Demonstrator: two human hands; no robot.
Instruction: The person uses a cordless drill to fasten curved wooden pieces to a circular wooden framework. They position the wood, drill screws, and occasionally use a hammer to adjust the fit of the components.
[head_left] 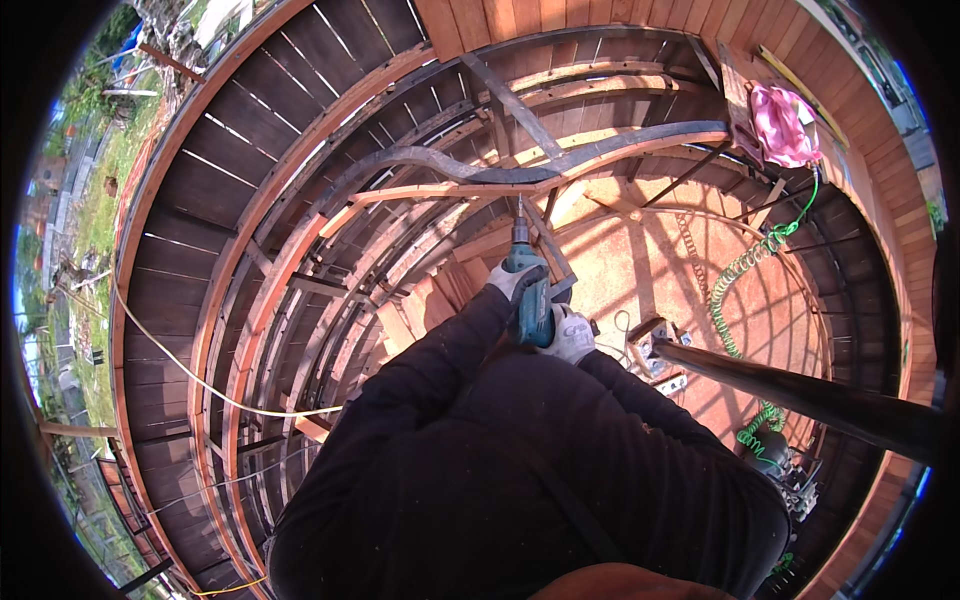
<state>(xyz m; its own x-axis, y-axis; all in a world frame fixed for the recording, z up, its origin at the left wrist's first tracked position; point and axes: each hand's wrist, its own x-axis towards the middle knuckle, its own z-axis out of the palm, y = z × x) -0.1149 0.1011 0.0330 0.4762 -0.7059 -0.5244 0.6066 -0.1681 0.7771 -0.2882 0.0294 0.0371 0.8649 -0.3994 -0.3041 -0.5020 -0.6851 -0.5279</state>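
Both my hands wear white work gloves and hold a teal power drill (532, 310), its nose pointing away from me. My left hand (516, 279) is wrapped round the drill's body near the chuck (520, 232). Further back, my right hand (571, 335) grips the drill at its rear; part of those fingers is hidden. The bit's tip meets, or nearly meets, a curved wooden rail (440, 191) faced with a dark grey strip (480, 174). Whether it touches cannot be made out.
Tiers of curved wooden ribs (262, 290) sweep round the left. A black pole (800, 388) slants in from the right. A green coiled hose (728, 290) hangs below a pink cloth (785, 125). A power strip (668, 384) lies on the sunlit floor far below. A pale cord (215, 392) crosses the left.
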